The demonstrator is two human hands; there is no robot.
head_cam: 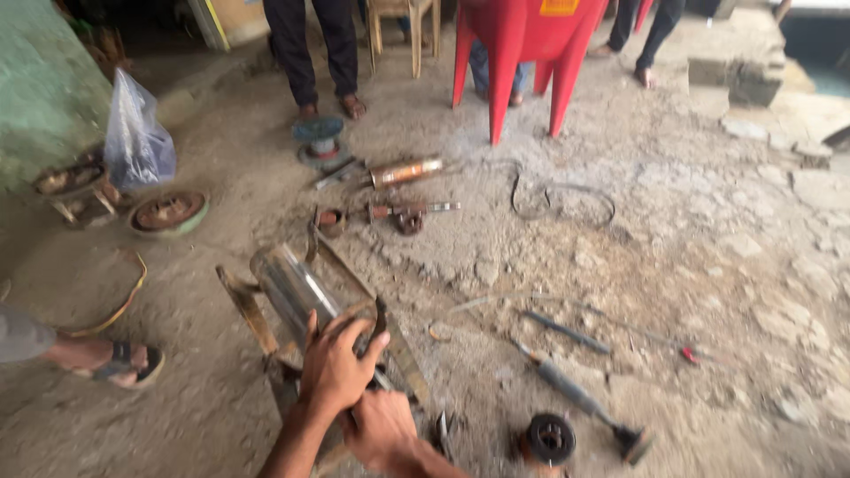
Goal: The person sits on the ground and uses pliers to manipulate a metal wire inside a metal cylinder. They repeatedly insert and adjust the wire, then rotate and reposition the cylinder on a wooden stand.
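down low, a shiny metal cylinder (297, 292) is being steadied in its rusty frame (243, 305); its near end is being gripped by the left hand (335, 367), while the right hand (382, 429), just below the cylinder, is being pressed closed against the frame.

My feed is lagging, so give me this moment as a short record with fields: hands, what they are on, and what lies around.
left hand: gripping the near end of the metal cylinder
right hand: low beside it, grip unclear
cylinder: lying in a rusty metal frame on the dirt floor
near right: black round part, long tool
farther: copper-coloured cylinder, wire loop, red stand
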